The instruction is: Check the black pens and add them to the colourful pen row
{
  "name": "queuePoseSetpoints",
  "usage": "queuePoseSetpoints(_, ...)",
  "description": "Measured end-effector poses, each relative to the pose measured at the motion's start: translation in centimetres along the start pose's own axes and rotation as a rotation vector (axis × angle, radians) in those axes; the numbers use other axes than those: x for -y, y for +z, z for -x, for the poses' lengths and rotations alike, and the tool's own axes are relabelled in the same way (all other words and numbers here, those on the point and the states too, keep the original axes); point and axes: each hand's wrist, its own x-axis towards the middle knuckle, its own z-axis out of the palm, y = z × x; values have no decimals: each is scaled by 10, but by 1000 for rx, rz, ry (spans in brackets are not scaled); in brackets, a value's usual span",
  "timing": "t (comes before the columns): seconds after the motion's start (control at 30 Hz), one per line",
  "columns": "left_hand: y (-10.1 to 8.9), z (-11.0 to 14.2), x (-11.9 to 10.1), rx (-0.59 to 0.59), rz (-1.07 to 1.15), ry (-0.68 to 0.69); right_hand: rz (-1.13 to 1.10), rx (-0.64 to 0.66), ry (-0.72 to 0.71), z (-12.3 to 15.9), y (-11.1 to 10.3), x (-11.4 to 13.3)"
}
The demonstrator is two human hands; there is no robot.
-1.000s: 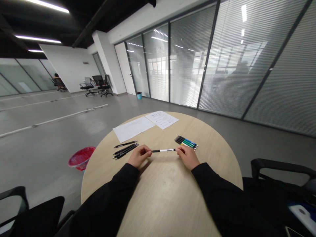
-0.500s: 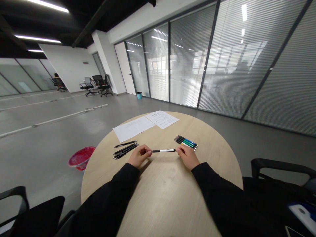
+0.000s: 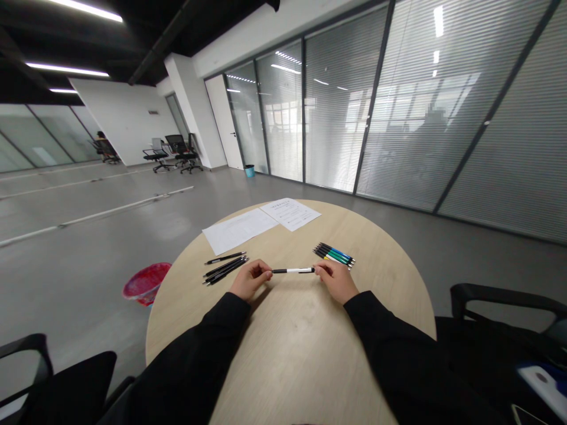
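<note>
A white-and-black pen [image 3: 293, 271] is held level between my two hands, above the table. My left hand [image 3: 251, 278] pinches its dark end between thumb and fingers. At the other end, my right hand [image 3: 335, 280] grips the black clip end with thumb and fingertips. Several black pens [image 3: 225, 271] lie in a loose group just left of my left hand. Beyond my right hand, a row of pens [image 3: 334, 254] with blue, green, yellow and black barrels lies side by side, its near end partly hidden by that hand.
Two printed paper sheets [image 3: 241, 229] lie toward the far edge of the round wooden table [image 3: 305, 348]. A red basin [image 3: 144, 286] stands left of the table. Black armchairs flank it, one at the right [image 3: 500, 298].
The pen has turned slightly about its own length, so its dark clip now shows along the lower side. Both hands keep nearly the same place.
</note>
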Motion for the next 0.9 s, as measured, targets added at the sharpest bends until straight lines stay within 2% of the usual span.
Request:
queuePoseSetpoints(0.3, 2, 2, -4, -9, -6, -23, -190, -23, 105, -1, 11, -19)
queuePoseSetpoints(0.9, 3, 2, -2, -9, 15, -21, -228, 5, 167, -1, 8, -12)
